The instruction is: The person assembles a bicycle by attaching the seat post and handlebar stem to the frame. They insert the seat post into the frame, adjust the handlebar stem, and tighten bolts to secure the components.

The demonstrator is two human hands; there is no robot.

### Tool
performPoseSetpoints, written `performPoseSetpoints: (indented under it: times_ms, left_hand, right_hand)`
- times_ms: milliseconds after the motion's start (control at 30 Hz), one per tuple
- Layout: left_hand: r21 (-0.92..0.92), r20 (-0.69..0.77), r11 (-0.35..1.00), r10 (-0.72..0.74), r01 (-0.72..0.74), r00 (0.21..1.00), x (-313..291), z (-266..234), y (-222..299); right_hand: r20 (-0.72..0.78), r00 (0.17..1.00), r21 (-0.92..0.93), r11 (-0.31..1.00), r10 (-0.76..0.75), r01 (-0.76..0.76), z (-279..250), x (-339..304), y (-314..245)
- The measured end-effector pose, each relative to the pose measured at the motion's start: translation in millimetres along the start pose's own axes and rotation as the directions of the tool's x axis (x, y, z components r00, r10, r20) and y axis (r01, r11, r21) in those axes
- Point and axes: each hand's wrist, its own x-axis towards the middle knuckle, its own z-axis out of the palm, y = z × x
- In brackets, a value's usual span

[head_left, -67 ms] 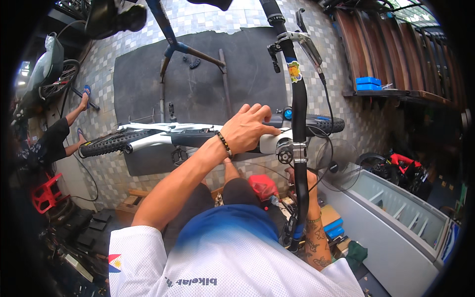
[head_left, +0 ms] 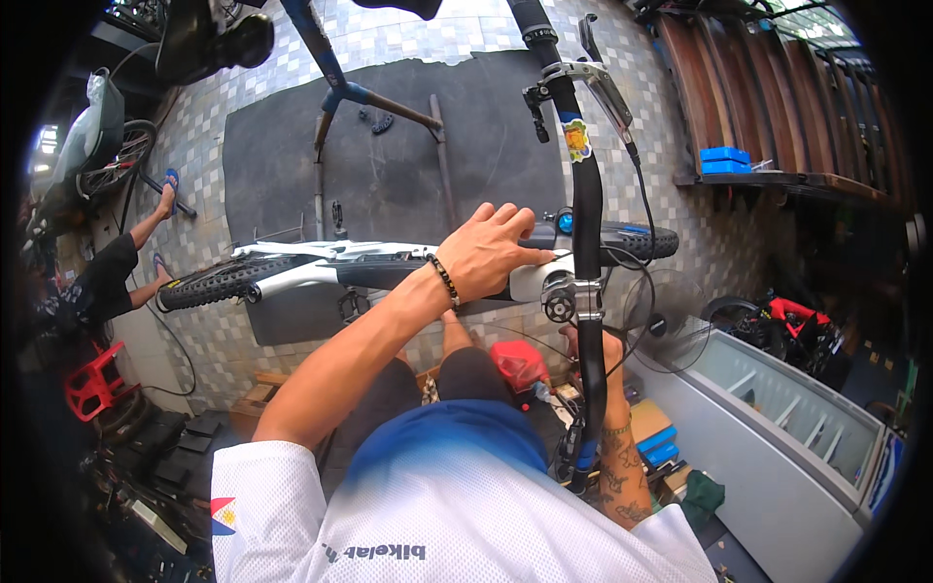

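A white and black mountain bike (head_left: 296,280) stands sideways before me, its handlebar (head_left: 588,209) running from the top of the view toward my body. My left hand (head_left: 488,255) is closed over the frame's front end, its thumb along the white part (head_left: 544,279) by the stem (head_left: 571,299). The fingertips on the far side are hidden. My right hand (head_left: 610,348) is below and behind the handlebar near the stem; most of its fingers are hidden, so I cannot tell what it touches. A brake lever (head_left: 607,92) sits on the bar's far half.
A repair stand (head_left: 340,92) stands on a dark mat (head_left: 262,155). At right are a grey chest freezer (head_left: 739,466) and a transparent round fan guard (head_left: 690,321). A red bag (head_left: 518,364) lies by my legs. Another person's leg (head_left: 146,225) and a red stool (head_left: 95,381) are at left.
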Motion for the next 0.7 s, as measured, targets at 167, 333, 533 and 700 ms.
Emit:
performPoseSetpoints:
  times_ms: [167,333,533,700]
  left_hand:
    - [-0.128,-0.014,0.986,-0.108,0.106,0.994,-2.4,-13.8,-6.7]
    - [0.050,-0.011,0.979,-0.197,0.197,0.980,-5.7,-2.9,-4.3]
    - [-0.207,-0.432,0.894,-0.448,0.398,0.782,-50.5,-30.0,0.9]
    - [-0.454,-0.279,0.699,-0.700,0.552,0.657,-130.0,-18.8,39.0]
  right_hand:
    - [-0.034,0.997,0.118,0.991,0.069,-0.064,3.2,9.0,7.6]
    - [-0.087,0.973,0.301,0.937,0.213,-0.178,5.5,7.2,6.4]
    - [-0.074,0.989,0.204,0.973,0.127,-0.110,2.3,24.0,9.2]
    - [0.046,0.962,0.056,0.961,0.269,-0.271,8.3,42.7,-14.1]
